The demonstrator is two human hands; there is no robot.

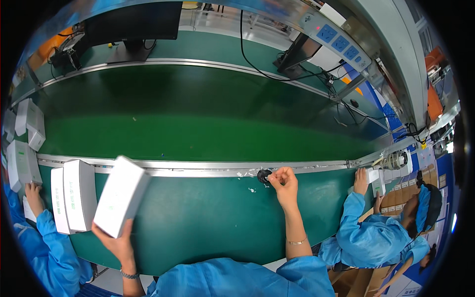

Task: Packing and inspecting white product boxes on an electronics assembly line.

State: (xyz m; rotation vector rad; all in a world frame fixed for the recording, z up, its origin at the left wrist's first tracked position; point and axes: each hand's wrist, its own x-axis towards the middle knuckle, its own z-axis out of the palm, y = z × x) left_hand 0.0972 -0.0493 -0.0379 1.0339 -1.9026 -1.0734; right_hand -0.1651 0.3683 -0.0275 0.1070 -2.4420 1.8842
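In my left hand point(116, 242) is a white carton point(120, 198), gripped around its lower end and tilted above the green tabletop. Motion blurs the carton's edges slightly. Two more white boxes point(79, 195) stand side by side just left of it. My right hand point(284, 185) is closed in a pinch at the right edge of a small round black object point(262, 175), near the metal rail. Whether the fingertips grip that object or something tiny beside it is hidden. Small white scraps point(252, 190) lie around it on the table.
A green conveyor belt point(198, 128) runs beyond the metal rail point(208, 172). At the left, a co-worker's hand point(34, 198) is beside more white boxes point(22, 163). Another co-worker point(371, 232) handles a white box point(378, 183) on the right. A monitor point(131, 22) stands behind the belt.
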